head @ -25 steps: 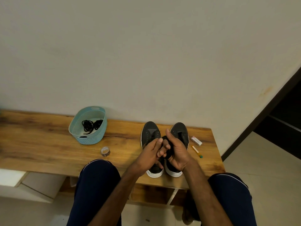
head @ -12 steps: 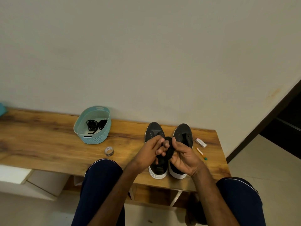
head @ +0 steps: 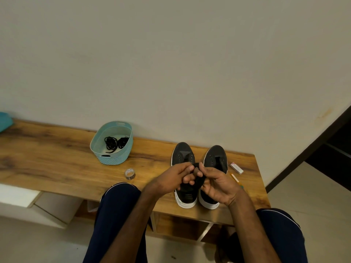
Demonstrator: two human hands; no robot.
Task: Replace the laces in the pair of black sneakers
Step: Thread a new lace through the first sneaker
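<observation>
knees: navy trousers at the frame bottom, arms reaching forward over them.
left grip (head: pixel 176 177): fingers curled, thumb and fingertips pinch the dark bundle (head: pixel 198 178) from its left.
right grip (head: pixel 218 185): curled too, pinches the same bundle from the right; both grips meet on it.
bundle: small, black, probably a coiled lace, too dark to confirm.
left sneaker (head: pixel 183 154): on the surface (head: pixel 57 164), heel near, toe toward the wall.
right sneaker (head: pixel 216 156): just beside it, same long axis; eyelets look unlaced.
key relation: eyelets lie just beyond both grips, one shoe per hand.
far left: tape roll (head: pixel 130 174), then basket (head: pixel 114 158) holding spare laces (head: pixel 114 142), well apart; left grip nearer.
</observation>
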